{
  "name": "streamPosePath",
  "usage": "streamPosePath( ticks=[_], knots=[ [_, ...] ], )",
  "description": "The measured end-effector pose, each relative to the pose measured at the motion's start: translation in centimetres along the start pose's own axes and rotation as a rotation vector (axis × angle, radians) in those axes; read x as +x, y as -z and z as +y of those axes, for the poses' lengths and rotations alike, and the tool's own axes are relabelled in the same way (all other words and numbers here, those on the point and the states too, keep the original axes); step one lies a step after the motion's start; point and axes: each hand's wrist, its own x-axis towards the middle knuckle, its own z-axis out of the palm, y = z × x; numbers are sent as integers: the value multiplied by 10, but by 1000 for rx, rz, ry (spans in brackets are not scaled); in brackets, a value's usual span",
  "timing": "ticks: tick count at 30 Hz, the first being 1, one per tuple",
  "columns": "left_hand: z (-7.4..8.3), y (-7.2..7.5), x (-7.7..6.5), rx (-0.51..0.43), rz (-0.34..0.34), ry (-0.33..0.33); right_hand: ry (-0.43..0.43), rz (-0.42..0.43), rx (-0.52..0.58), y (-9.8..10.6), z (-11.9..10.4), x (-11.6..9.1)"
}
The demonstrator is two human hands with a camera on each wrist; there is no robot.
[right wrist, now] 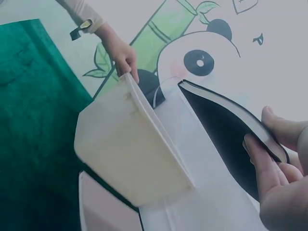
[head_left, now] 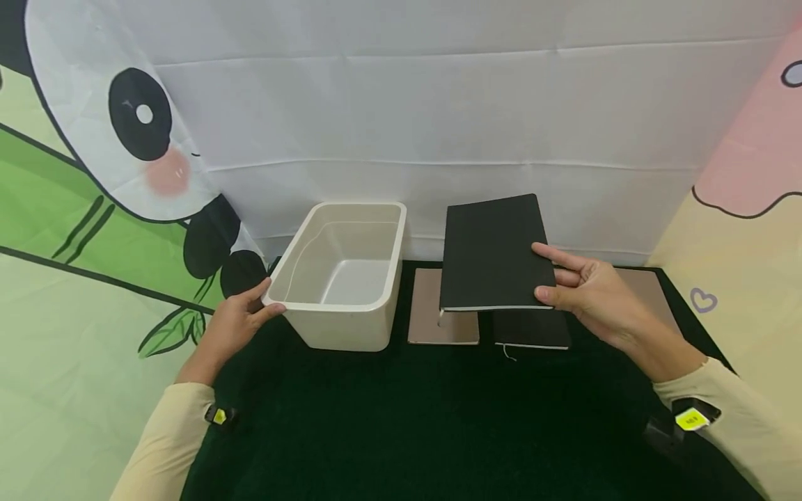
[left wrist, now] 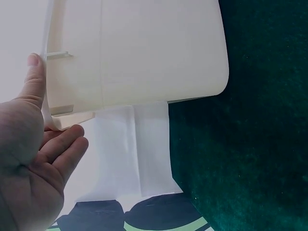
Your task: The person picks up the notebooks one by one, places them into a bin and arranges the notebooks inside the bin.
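My right hand (head_left: pixel 598 296) pinches a black notebook (head_left: pixel 491 254) by its right edge, thumb on one cover and fingers on the other. The notebook is raised above the table, tilted, to the right of a cream plastic bin (head_left: pixel 341 327). In the right wrist view its white page edges show, and the black notebook (right wrist: pixel 216 125) bends slightly. My left hand (head_left: pixel 234 327) holds the near left corner of the bin's rim. From the left wrist, the thumb lies along the outside of the bin (left wrist: pixel 144 53) and the fingers curl under the rim. The bin's visible inside holds nothing.
Under the raised notebook lie a tan notebook (head_left: pixel 438 334) and another black notebook (head_left: pixel 532 330) with a ribbon. A further tan notebook (head_left: pixel 648 289) lies at the right, partly behind my hand. Dark green cloth (head_left: pixel 401 424) covers the table; a white printed curtain (head_left: pixel 438 104) hangs behind.
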Motion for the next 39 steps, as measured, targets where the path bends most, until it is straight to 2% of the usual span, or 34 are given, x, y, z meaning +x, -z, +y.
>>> streamPosePath(
  ticks=[9,15,25,33,39],
  knots=[
    [-3,1,-3,4,2,-1,-80,55,-43,-39,-15,51],
    [-3,3,-2,6,5,-5,-46,31,-33,-57,-15,77],
    [-3,7,0,-1,4,3,-17,55,17,-94,-10,126],
    [-6,5,-1,-17,23,-17,-28,94,-22,-127,-2,164],
    [-5,6,-2,-25,22,-4,-26,63,-47,-145,6,184]
  ],
)
